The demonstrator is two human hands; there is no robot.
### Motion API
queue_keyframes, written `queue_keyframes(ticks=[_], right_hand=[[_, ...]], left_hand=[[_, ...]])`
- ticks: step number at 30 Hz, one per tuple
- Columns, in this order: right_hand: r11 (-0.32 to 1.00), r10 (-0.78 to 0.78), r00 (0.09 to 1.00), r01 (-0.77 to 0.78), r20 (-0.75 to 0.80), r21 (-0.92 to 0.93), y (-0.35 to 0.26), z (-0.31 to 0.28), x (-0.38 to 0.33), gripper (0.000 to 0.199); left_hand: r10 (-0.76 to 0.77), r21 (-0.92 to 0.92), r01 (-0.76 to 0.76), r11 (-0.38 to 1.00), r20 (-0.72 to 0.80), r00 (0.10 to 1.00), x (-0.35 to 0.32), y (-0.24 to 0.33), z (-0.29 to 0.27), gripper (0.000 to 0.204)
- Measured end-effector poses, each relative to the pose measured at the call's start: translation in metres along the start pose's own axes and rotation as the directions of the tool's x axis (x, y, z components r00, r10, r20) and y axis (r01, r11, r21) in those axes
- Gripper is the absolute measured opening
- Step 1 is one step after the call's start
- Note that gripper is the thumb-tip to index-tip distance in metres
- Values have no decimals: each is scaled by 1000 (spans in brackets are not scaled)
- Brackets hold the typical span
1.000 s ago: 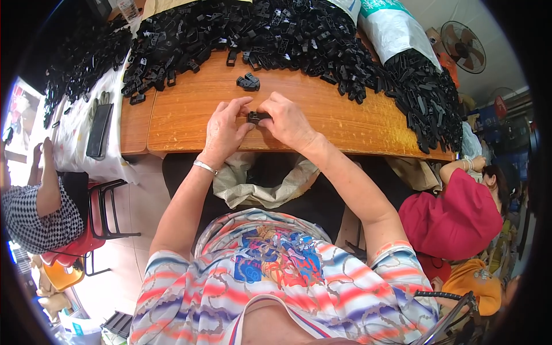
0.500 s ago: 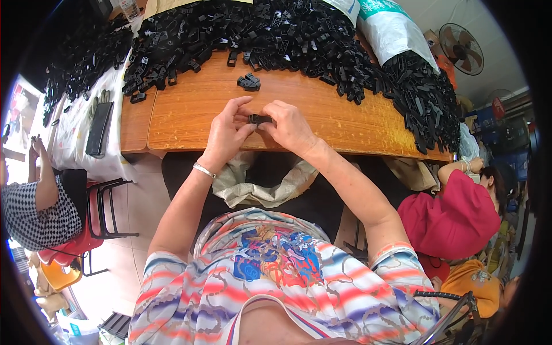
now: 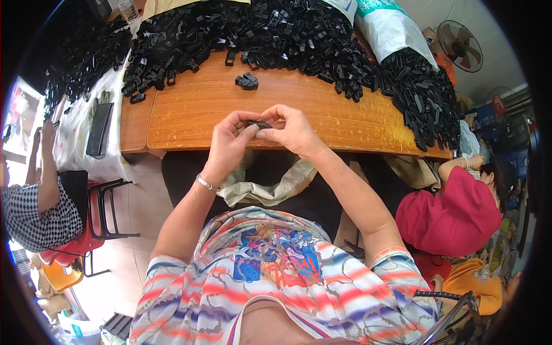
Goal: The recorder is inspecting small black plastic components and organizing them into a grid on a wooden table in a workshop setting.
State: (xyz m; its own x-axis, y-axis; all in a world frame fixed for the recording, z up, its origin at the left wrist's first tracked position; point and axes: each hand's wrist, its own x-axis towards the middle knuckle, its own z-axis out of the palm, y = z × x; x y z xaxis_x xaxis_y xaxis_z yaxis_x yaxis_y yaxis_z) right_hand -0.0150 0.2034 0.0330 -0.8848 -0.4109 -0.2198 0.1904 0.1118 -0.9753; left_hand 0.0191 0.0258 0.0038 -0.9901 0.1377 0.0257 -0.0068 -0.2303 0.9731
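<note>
Between my hands, just above the table's near edge, is a small black plastic part, partly covered by fingers. My left hand pinches its left end with thumb and fingertips. My right hand grips its right end, the thumb lying along the near side. Beyond my hands, a little cluster of black plastic parts lies on the wooden table. An open pale woven sack hangs below the table edge, under my wrists.
A large heap of black parts covers the table's far side. Longer black pieces spill from a white sack at right. A black case rests on the cloth at left. People sit on both sides; a fan stands far right.
My hands have drawn closer together around the black part, and the right thumb now presses along it. At left, the other person's hands have moved.
</note>
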Motion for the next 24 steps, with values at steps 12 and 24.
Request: queue_keyframes(ticks=[12,24], right_hand=[[842,-263,964,212,-35,-495,39,7,-53,26],[490,-618,784,321,-63,-810,27,-45,4,11]], left_hand=[[145,526,-152,837,55,988,-13,15,-7,21],[408,913,-282,296,146,901,97,-3,-45,23]])
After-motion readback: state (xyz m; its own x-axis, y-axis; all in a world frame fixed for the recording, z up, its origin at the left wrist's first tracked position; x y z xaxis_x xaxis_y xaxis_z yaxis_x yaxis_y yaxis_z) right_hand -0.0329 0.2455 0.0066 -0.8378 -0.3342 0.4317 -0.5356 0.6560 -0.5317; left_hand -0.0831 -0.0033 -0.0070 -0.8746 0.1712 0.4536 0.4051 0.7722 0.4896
